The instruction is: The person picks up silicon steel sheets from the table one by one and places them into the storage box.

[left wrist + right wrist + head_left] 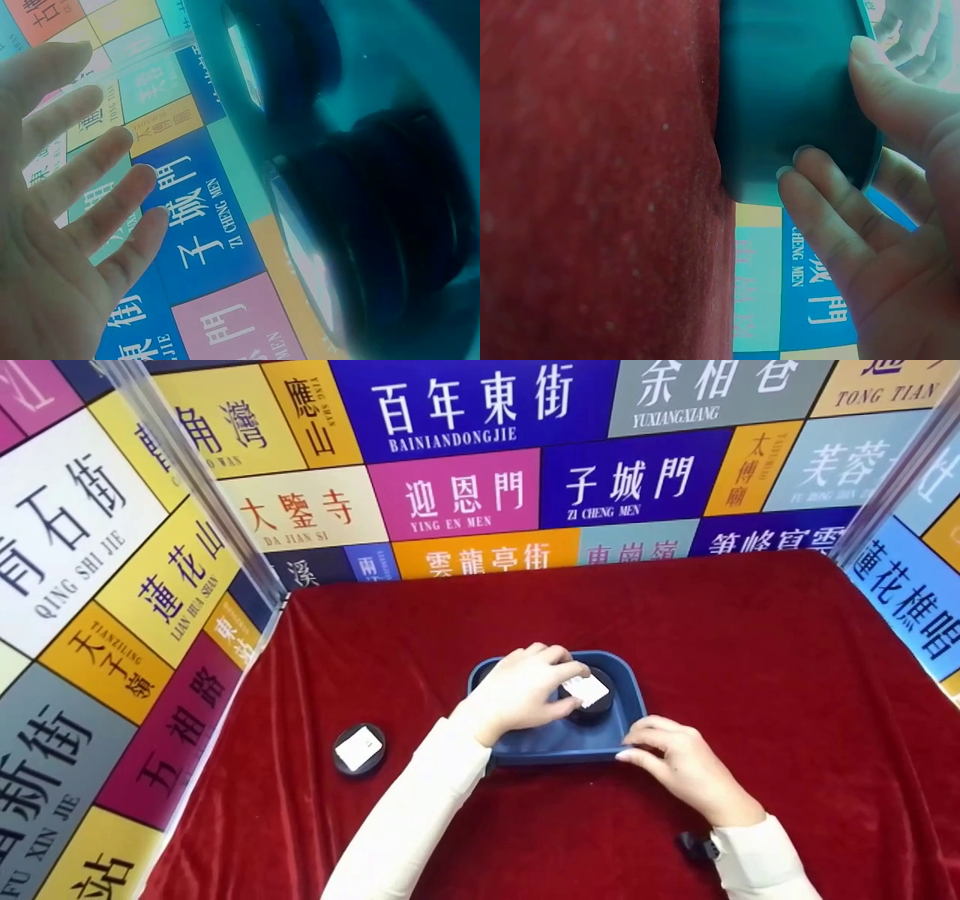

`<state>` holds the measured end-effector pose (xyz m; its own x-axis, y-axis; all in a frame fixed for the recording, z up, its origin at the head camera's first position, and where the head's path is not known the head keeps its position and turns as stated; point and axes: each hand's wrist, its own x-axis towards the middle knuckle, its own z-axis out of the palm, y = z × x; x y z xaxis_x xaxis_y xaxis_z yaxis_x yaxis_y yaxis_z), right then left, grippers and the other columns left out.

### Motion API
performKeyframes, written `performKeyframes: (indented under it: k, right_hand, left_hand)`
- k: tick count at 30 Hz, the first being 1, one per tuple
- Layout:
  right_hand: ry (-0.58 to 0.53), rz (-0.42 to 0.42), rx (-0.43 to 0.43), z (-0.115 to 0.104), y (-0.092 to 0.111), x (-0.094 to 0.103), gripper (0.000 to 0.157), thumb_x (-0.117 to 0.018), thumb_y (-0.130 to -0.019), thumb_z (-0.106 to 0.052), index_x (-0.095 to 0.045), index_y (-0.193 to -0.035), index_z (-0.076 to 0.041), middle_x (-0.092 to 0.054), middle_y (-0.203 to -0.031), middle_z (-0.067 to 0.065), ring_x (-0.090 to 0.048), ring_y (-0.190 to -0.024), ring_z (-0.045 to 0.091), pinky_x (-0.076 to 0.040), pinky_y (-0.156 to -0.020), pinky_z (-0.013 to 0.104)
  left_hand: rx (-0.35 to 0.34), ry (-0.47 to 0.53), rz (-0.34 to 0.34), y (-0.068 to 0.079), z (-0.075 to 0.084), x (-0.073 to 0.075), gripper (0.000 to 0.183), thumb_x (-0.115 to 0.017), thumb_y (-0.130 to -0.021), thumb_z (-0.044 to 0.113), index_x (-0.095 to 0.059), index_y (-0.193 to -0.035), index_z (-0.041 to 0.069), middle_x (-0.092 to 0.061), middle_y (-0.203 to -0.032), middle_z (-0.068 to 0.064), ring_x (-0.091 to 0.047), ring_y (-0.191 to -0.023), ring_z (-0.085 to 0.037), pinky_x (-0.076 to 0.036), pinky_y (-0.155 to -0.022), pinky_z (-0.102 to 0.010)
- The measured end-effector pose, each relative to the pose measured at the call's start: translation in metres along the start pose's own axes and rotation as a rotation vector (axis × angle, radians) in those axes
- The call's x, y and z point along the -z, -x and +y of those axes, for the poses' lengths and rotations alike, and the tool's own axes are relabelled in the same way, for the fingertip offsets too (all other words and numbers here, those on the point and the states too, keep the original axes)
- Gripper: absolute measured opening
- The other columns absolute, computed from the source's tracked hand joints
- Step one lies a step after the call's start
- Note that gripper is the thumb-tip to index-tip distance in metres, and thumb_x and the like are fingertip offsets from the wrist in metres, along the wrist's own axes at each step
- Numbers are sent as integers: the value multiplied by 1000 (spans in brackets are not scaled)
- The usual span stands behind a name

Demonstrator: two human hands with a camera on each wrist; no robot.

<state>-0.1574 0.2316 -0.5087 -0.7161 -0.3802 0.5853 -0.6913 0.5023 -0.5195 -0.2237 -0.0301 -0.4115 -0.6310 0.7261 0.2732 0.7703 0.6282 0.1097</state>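
Observation:
A blue rounded-corner tray [559,756] stands on the cloth. Over its left half reaches my left hand [525,690], its fingertips beside a round black piece [600,708] with a white label. In the left wrist view that hand's fingers are spread and fairly straight, apart from two thick, round, dark pieces [390,225] with pale faces. The hand hides much of the tray's left side in the head view. My right hand [679,754] pinches the tray's front right corner, thumb at the rim, fingers against the outer wall.
Another black round piece [360,749] with a white label lies on the cloth, left of the tray. Dark red velvet cloth [750,660] covers the table. Panels with colourful street-name signs [457,495] stand behind and at both sides, with clear posts at the corners.

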Motion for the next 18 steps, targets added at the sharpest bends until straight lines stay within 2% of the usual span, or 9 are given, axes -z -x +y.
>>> performKeyframes:
  k: [6, 13, 18]
  right_hand:
    - [-3, -3, -1, 1, 0, -1, 23, -86, -75, -6, -77, -89, -21, -69, -91, -8, -64, -84, 10, -45, -83, 7]
    - [-9, -6, -7, 1, 0, 1, 24, -87, -74, -5, -77, -89, -21, -69, -89, -7, -63, -82, 10, -45, -82, 7]
    - [-20, -16, -34, -1, 0, 1, 23, -86, -75, -5, -77, -90, -21, -69, -89, -7, -63, -82, 9, -45, -82, 7]
  left_hand:
    - [11, -3, 29, 8, -5, 1, 34, -66, -94, 38, -68, -126, 27, -66, -115, 2, -60, -103, -17, -52, -89, -34]
    - [48, -9, 32, 16, -8, 7, 34, -63, -96, 39, -67, -128, 29, -65, -118, 3, -59, -106, -17, -52, -92, -34]
    - [48, -17, 47, 22, -10, 9, 31, -63, -96, 37, -67, -126, 29, -65, -116, 2, -59, -104, -18, -51, -92, -34]
